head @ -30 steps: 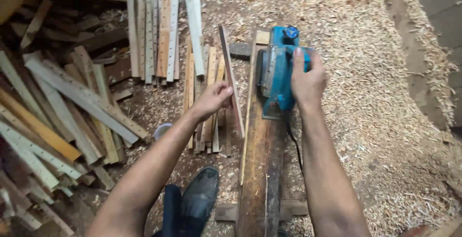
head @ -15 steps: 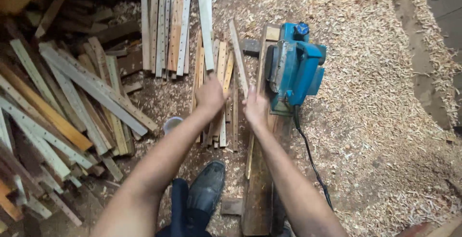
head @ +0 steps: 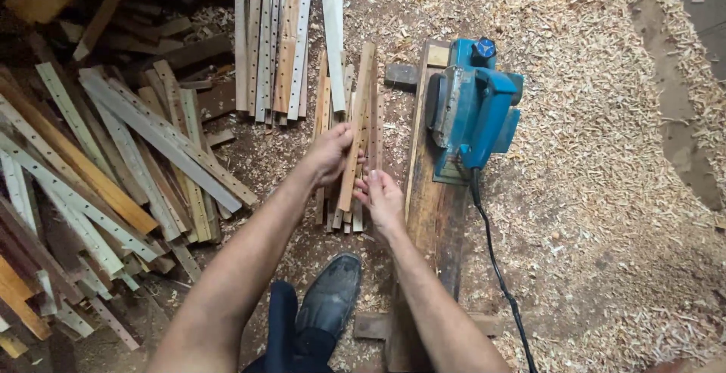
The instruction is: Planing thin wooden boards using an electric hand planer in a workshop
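My left hand (head: pixel 331 153) and my right hand (head: pixel 382 196) both grip one narrow wooden slat (head: pixel 358 119), which slants up and away over a small pile of slats (head: pixel 340 214) on the floor. My left hand holds it at the middle, my right hand at its near end. A blue electric planer (head: pixel 474 108) rests unheld on a long wooden plank (head: pixel 435 214) just right of my hands, its black cord (head: pixel 495 267) trailing toward me.
Long drilled strips (head: pixel 272 40) lie side by side at the top. A jumble of offcuts and boards (head: pixel 98 161) fills the left. Wood shavings (head: pixel 597 116) cover the ground to the right. My black shoe (head: pixel 329 297) stands below my hands.
My right hand left the planer and came left onto the slat held by my left hand. The slat has tilted and moved over the pile. The planer stays on the plank.
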